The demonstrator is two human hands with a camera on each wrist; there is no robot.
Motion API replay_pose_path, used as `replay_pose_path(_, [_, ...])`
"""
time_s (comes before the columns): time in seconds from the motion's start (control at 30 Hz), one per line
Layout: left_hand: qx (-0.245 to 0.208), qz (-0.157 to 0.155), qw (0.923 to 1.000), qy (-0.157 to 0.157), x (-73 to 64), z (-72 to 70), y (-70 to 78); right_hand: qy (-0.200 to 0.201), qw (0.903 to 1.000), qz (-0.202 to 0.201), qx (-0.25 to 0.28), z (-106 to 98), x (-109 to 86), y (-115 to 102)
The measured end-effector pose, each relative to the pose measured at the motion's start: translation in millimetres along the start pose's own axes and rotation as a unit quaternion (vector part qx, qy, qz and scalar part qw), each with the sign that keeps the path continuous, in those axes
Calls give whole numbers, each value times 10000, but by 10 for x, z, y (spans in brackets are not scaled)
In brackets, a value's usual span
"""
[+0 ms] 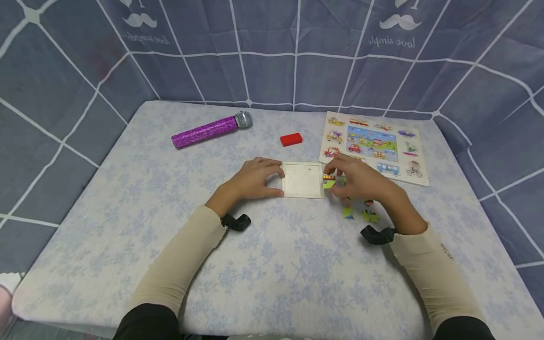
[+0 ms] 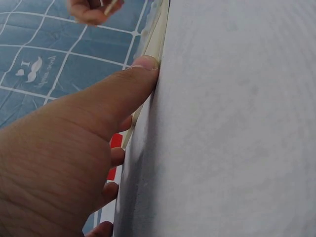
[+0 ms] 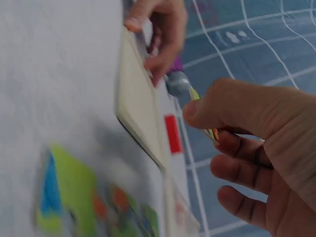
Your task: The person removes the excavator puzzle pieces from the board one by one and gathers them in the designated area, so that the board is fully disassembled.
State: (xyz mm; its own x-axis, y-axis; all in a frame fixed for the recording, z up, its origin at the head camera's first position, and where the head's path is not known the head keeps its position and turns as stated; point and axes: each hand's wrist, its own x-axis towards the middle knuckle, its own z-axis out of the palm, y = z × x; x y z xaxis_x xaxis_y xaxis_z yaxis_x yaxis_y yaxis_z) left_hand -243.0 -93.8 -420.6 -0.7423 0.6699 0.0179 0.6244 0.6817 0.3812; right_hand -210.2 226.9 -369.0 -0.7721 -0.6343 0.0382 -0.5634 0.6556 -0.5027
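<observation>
My left hand (image 1: 258, 179) grips the left side of a pale, square wooden puzzle tray (image 1: 303, 181) with a bare recess. In the left wrist view its thumb (image 2: 145, 62) presses the tray's edge. Just off the tray's right side, my right hand (image 1: 354, 178) pinches a puzzle piece (image 1: 328, 181) between thumb and fingers. The right wrist view shows this piece (image 3: 211, 133) mostly edge-on, raised above the table. Several loose green puzzle pieces (image 1: 371, 216) lie under and beside my right hand, some of them hidden by it.
A larger picture puzzle board (image 1: 412, 137) with vehicles lies at the back right, behind my right hand. A red block (image 1: 291, 139) lies behind the tray. Further left is a glittery purple microphone (image 1: 208, 131). Grey checked cloth (image 1: 272, 52) hangs behind the table (image 1: 272, 283).
</observation>
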Motion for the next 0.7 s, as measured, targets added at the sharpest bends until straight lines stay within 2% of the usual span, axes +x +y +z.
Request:
replay_pose_path(0.17, [-14,22,10000,31,11,16,-8,185,9997,168,-18,-211,-478,177])
replay_pose_path(0.3, [63,44,10000,35,28,-4,-19,322,9985,394,-222,-234,-931,342])
replay_pose_path(0.4, [55,25,10000,24,36,-17,-22,322,9971,648,-233,-210,-1187,433])
replay_pose_path(0.53, [41,-31,10000,-44,34,-8,-22,184,9959,889,37,-146,-1364,500])
replay_pose_path(0.7, [20,-29,10000,-57,33,13,-13,98,9952,931,283,-75,-1400,516])
